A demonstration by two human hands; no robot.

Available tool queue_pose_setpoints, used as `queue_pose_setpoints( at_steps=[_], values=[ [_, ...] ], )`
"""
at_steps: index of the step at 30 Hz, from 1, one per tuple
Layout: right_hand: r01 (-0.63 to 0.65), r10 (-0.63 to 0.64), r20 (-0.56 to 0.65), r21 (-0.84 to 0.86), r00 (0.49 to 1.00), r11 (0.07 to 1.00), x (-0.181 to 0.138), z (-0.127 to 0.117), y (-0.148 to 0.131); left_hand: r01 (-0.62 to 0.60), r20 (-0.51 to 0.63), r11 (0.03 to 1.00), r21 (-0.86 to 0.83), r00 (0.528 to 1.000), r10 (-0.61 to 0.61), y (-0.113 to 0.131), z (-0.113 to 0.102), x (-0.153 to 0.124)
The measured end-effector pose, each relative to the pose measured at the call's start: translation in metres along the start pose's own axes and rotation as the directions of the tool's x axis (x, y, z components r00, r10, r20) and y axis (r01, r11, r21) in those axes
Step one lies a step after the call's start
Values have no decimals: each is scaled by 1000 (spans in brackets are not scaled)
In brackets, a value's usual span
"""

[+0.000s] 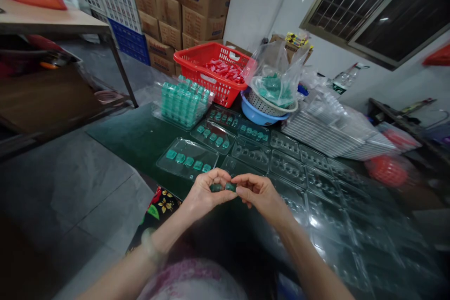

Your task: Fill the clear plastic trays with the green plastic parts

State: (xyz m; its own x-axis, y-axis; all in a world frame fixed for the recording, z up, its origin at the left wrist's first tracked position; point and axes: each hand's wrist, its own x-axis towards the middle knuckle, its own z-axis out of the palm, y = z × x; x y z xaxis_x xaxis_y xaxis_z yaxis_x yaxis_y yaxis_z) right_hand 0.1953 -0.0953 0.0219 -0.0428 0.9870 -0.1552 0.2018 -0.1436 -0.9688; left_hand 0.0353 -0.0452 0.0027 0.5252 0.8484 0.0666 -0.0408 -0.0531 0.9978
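Observation:
Just above the table's front edge, my left hand [206, 192] is closed around a small dark-green piece [215, 188]. The fingertips of my right hand [260, 192] meet it and pinch a second green piece [230, 187]. Both pieces are partly covered by fingers, so their exact kind does not show. Behind my hands lies a clear plastic tray [190, 150] with a row of several green pieces in its hollows. Farther back, another clear tray [214, 137] also holds a row of green pieces. To the right, a clear tray [251, 152] has bare hollows.
Stacked filled trays [184, 103] stand at the table's back left. Behind are a red basket [214, 82] of red-wrapped pieces and a blue basin [258, 111] under a grey colander [269, 105] with a bag of green pieces. Piled clear trays [326, 126] sit at right.

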Motion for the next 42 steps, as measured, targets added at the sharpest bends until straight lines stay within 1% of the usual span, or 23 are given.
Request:
queue_pose_setpoints(
  at_steps=[5,8,13,16,18,20,21,23,24,26,28,29,31,33,36,38,39,40,42],
  values=[
    [80,-78,21,-91,997,993,0,1,5,15,104,1000,3,994,-15,-4,-1,0],
    [138,-141,-12,-145,990,980,-1,0,7,13,98,999,34,995,-17,-6,1,-1],
    [158,-175,-56,-228,983,961,-4,0,3,-9,71,997,81,997,3,-5,7,-3],
    [170,-189,-37,-292,981,941,-6,-1,2,-38,88,992,120,996,27,-2,9,-4],
    [159,-171,-11,-313,985,936,-7,-1,2,-33,106,992,122,994,20,-2,8,-4],
    [145,-152,3,-319,988,937,-9,-1,1,0,131,998,62,991,-8,-4,8,-5],
    [144,-151,2,-322,989,936,-10,0,0,30,148,1000,3,989,-30,-6,8,-5],
    [151,-164,-11,-329,986,932,-11,2,-2,127,185,977,-171,978,-94,-11,10,-7],
    [156,-170,-14,-329,985,931,-11,3,-3,187,206,943,-274,970,-132,-14,12,-7],
    [162,-175,-12,-317,984,934,-12,6,-6,287,245,844,-453,950,-191,-18,16,-9],
    [167,-180,-13,-307,984,937,-12,9,-6,328,259,766,-552,941,-216,-20,20,-10],
    [171,-187,-23,-310,982,935,-11,11,-6,330,253,754,-567,942,-221,-20,22,-10],
    [189,-225,-71,-337,972,923,-11,14,-4,313,222,782,-539,948,-227,-18,23,-11],
    [208,-277,-138,-378,951,902,-11,18,0,271,164,856,-439,962,-221,-13,23,-11],
    [210,-314,-225,-390,922,897,-10,21,7,165,26,957,-240,986,-163,-6,22,-13],
    [199,-295,-258,-342,920,918,-8,22,12,102,-42,979,-177,993,-111,-1,21,-14],
    [197,-281,-270,-299,921,934,-7,22,14,79,-59,980,-181,994,-91,1,22,-15],
    [197,-264,-275,-246,924,949,-6,21,15,64,-64,978,-200,995,-79,2,22,-15],
    [189,-218,-264,-129,940,973,-5,19,17,77,-43,961,-266,995,-91,2,23,-15]
  ],
)
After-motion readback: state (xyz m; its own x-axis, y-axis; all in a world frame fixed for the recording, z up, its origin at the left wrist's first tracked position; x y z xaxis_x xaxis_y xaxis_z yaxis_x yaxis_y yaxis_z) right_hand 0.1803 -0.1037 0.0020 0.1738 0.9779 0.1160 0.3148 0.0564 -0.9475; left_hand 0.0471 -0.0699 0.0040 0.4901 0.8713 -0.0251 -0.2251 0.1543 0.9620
